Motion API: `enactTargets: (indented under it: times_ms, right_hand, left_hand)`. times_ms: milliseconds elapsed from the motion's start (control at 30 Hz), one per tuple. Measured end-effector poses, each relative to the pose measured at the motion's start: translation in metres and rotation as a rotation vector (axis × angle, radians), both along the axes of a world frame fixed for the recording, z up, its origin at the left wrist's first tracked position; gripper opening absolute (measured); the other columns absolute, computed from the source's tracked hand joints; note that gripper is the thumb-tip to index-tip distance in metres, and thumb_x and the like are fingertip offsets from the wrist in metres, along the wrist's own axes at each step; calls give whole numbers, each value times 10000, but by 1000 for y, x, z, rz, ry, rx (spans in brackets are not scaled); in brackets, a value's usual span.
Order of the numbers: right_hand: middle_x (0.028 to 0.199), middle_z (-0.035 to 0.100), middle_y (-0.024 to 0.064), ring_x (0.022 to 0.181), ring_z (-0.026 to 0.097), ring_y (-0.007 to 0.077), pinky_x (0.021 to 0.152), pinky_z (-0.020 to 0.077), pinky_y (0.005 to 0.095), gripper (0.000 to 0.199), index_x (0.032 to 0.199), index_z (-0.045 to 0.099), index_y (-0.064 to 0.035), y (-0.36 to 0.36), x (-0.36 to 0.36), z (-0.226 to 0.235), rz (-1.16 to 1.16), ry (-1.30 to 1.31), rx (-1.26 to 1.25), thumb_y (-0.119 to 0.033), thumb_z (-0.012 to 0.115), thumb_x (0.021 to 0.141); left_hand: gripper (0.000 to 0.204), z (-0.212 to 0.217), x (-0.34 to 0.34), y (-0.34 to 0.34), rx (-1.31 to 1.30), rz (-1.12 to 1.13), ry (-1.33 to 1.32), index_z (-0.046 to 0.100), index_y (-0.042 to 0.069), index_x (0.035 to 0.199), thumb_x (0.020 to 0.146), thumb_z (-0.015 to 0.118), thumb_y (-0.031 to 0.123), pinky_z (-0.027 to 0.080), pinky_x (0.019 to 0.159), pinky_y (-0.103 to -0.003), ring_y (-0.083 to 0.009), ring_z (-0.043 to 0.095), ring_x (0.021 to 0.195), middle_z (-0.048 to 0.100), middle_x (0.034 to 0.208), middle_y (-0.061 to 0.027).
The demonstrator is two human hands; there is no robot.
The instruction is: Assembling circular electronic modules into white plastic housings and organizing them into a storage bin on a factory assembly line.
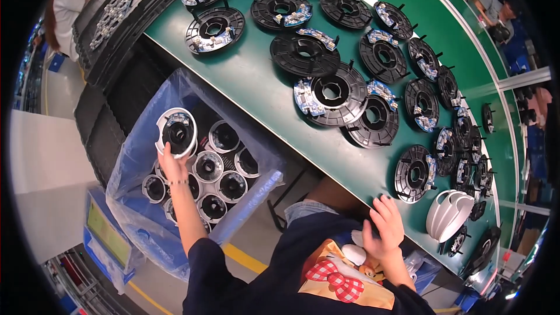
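My left hand (173,166) reaches out over a bin and grips the near rim of a round white housing (177,134). Inside that housing sit a black centre and a curved circuit board. Below it, the bin lined with blue plastic film (131,160) holds several similar white housings (209,167) with black centres. My right hand (385,227) is at the table's near edge, fingers apart, with nothing in it. Closest to it on the green table (256,90) is a black ribbed disc (415,174) with a curved circuit board on its edge.
Several black discs with boards (333,92) cover much of the table, a few overlapping, many with upright pegs. White shells (449,216) stand stacked at the right end. Black trays (111,20) rise at the upper left. Other people (69,14) are at the far left and far right.
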State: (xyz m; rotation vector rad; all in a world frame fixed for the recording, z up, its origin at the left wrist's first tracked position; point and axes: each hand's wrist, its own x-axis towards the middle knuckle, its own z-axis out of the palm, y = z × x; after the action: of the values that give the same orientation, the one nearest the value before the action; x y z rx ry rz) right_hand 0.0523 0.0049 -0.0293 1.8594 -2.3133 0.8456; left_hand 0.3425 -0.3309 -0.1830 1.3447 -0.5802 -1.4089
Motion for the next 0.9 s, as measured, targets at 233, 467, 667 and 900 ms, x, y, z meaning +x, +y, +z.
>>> enactTargets:
  times_ms: [233, 467, 667, 900]
  right_hand:
    - [856, 615, 125, 847, 592, 281, 793, 479, 390, 173, 726, 565, -29, -4, -3, -13, -81, 148, -63, 71, 559, 586]
    - [884, 613, 107, 851, 586, 260, 808, 479, 373, 186, 731, 565, -52, -3, -3, -11, -69, 211, 11, 52, 574, 578]
    - [901, 600, 105, 832, 578, 268, 798, 481, 382, 211, 752, 542, -56, -3, -3, -10, -46, 196, 30, 61, 550, 577]
    - [926, 602, 89, 881, 564, 243, 830, 464, 356, 208, 750, 565, -76, -2, -3, -8, -33, 175, 31, 28, 574, 570]
  left_hand:
    - [306, -175, -1, -86, 249, 249, 196, 437, 9, 1117, 830, 437, 114, 532, 683, -432, -314, 552, 925, 525, 1056, -176]
    - [341, -232, -22, -109, 296, 370, 115, 392, -98, 1099, 797, 486, 31, 538, 665, -412, -307, 596, 819, 552, 979, -205]
    - [286, -303, 13, -133, 462, 88, 256, 505, 8, 1036, 852, 480, 225, 540, 628, -362, -244, 613, 759, 597, 949, -101]
    - [321, -361, 47, -121, 671, -22, 373, 441, 3, 1045, 864, 372, 260, 488, 714, -460, -330, 558, 836, 552, 953, -187]
